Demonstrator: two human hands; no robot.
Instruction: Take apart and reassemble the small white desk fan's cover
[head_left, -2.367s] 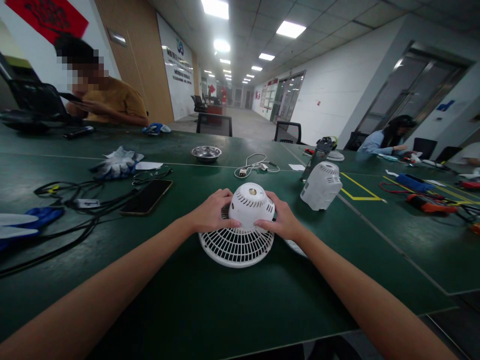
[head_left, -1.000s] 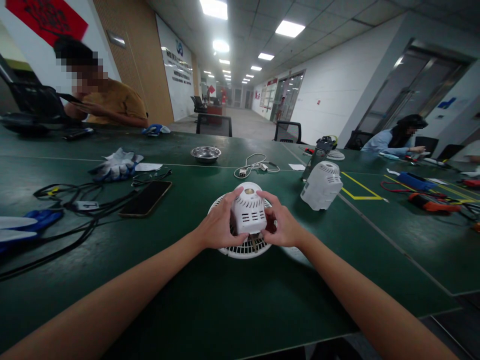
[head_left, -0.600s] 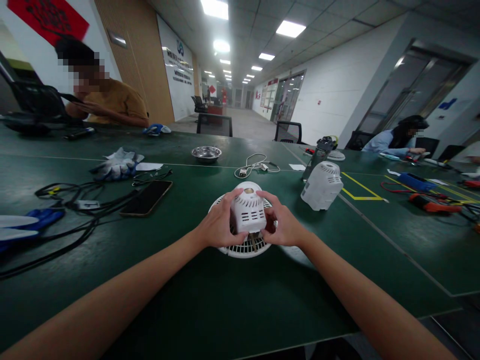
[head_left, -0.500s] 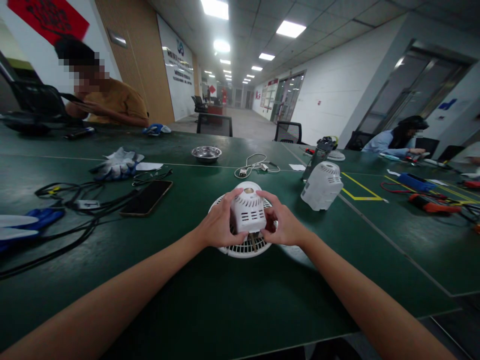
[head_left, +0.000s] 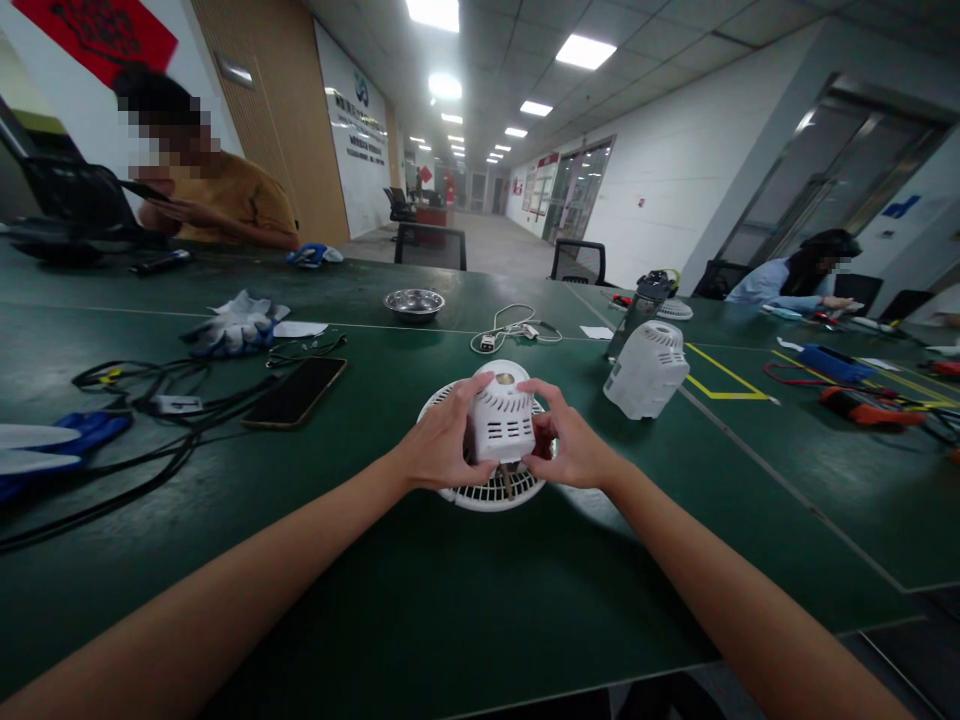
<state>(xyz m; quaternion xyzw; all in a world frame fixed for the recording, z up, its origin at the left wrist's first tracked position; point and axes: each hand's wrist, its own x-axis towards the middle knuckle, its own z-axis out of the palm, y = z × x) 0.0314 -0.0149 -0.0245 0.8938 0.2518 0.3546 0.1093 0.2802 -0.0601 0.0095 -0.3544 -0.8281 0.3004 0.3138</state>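
Observation:
Between my two hands is a white vented plastic fan motor housing point(head_left: 504, 425), with a round hole in its top. My left hand point(head_left: 448, 435) grips its left side, fingers near the top and thumb low at the front. On the opposite side my right hand point(head_left: 568, 442) holds it in the same way, fingertips pressed to the shell. Beneath the housing lies a round white fan grille point(head_left: 487, 497) on the green table. A second white vented housing point(head_left: 648, 372) stands to the right, apart from my hands.
A steel bowl point(head_left: 414, 304) and a coiled white cable point(head_left: 516, 330) lie beyond the grille. To the left are a phone point(head_left: 295, 393), black cables point(head_left: 180, 440) and work gloves point(head_left: 238, 326). A dark bottle point(head_left: 639, 312) stands behind the second housing. Two other people sit across the table.
The housing has tilted very slightly to the right and back between my hands. My grip stays on it; the rest of the view has barely shifted.

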